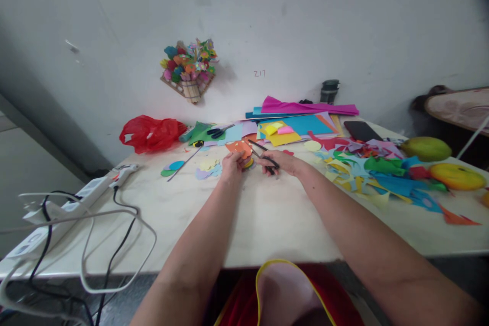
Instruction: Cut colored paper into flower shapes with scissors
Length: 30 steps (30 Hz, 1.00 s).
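Observation:
My left hand (233,164) pinches a piece of orange paper (239,148) over the middle of the table. In my right hand (281,161) is a pair of scissors (258,148) with black handles, its blades apart and pointing at the orange paper's right edge. Whether the blades touch the paper, I cannot tell. Beneath my hands lies a yellow paper piece (248,163), partly hidden. Left of my left hand rest pale yellow and lilac paper cutouts (208,167), and farther left are blue and green paper circles (176,165).
Paper scraps (385,173), a dark phone (362,131) and yellow-green fruit (426,148) lie at the right. Coloured sheets (301,127) and a second pair of scissors (219,132) are at the back. A red plastic bag (151,134) and a power strip (64,214) with cables occupy the left.

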Available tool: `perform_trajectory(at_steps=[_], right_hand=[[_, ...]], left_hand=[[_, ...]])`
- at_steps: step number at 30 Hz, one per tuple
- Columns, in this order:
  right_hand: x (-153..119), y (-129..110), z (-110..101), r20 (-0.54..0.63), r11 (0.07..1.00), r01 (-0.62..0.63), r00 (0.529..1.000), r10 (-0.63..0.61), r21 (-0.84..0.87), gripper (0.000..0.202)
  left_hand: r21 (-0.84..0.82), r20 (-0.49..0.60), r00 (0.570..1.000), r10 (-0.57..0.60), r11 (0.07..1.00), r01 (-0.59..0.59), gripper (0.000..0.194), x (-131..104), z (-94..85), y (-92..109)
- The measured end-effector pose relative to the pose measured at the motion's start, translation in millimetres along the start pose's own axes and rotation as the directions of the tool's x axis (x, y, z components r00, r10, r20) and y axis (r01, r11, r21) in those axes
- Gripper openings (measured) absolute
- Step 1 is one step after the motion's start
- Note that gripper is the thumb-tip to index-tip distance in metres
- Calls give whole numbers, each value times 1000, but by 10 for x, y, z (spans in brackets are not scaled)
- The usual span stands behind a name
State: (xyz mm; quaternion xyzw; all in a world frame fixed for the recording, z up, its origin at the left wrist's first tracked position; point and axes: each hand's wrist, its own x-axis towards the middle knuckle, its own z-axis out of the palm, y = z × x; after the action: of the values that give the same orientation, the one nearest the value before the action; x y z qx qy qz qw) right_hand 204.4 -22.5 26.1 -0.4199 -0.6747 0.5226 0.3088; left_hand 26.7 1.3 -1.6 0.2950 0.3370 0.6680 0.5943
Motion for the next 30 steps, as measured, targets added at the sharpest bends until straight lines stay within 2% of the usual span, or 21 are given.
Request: perform_trajectory(at_steps=[17,24,30], right_hand=[[-15,-70,87,-65,999,-36,997,35,-16,36],[-20,-92,111,-77,999,-35,996,31,-42,39],[10,-55,116,-91,999,-23,996,19,-49,39]], left_hand=[[29,18,1000,-21,999,21,20,20,-32,-11],[37,-10,1000,-2,999,2,20,38,-30,-38],[38,8,1000,8,999,-9,19,49,-40,-53]])
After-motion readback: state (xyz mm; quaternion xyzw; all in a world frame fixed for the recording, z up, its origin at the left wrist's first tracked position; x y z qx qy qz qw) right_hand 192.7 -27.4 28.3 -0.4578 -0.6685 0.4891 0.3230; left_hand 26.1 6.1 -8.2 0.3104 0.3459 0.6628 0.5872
